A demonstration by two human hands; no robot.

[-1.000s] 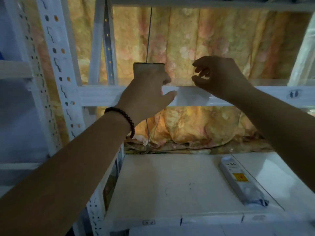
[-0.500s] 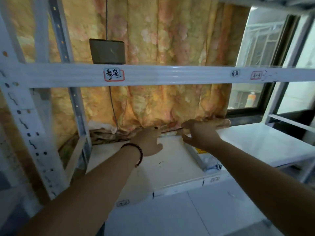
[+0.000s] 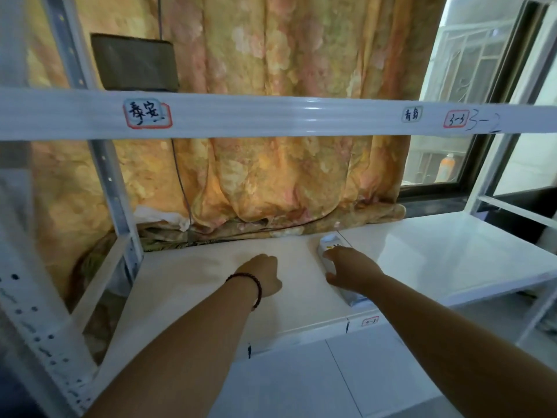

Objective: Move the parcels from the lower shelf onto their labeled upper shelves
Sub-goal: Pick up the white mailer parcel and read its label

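Note:
A long grey-white parcel (image 3: 329, 245) lies on the lower shelf (image 3: 193, 285), running front to back. My right hand (image 3: 351, 268) rests on its middle, thumb on the left side and fingers over the top; the grip looks partly closed. My left hand (image 3: 263, 277), with a dark bead bracelet, hovers over the bare shelf board to the left, fingers curled, holding nothing. A brown box parcel (image 3: 135, 63) stands on the upper shelf behind the beam (image 3: 271, 116), above a red-framed handwritten label (image 3: 147, 114).
Two more labels (image 3: 412, 114) sit further right on the beam. A floral orange curtain (image 3: 271, 164) hangs behind the rack. A perforated white upright (image 3: 36, 297) stands at the left. A window (image 3: 470, 86) is at the right, with another white shelf board (image 3: 452, 251) under it.
Both hands came down from the upper shelf, leaving the brown box there. My right hand has now landed on the long parcel on the lower shelf.

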